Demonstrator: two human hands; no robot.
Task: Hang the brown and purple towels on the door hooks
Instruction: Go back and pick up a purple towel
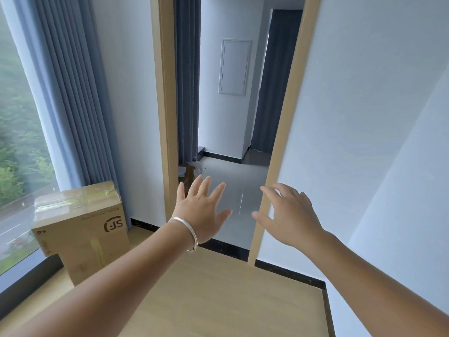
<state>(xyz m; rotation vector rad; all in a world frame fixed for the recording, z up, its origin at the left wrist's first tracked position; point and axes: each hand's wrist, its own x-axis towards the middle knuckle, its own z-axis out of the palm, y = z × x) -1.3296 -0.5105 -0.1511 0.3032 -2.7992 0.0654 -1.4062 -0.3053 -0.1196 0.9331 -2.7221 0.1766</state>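
Both my arms stretch forward toward an open doorway [233, 142]. My left hand [201, 210], with a silver bangle on the wrist, is spread with straight fingers and holds nothing. My right hand [289, 215] is spread too, its fingers relaxed, in front of the right wooden door frame [286, 117]; I cannot tell if it touches the frame. No brown towel, purple towel or door hooks show in this view.
A taped cardboard box [80, 227] stands on the wooden floor at the left, by a large window [19, 142] and blue-grey curtains [73, 93]. White walls flank the doorway. Beyond it lie a grey tiled floor [233, 181], a small wooden stool [187, 176] and another dark curtain [274, 81].
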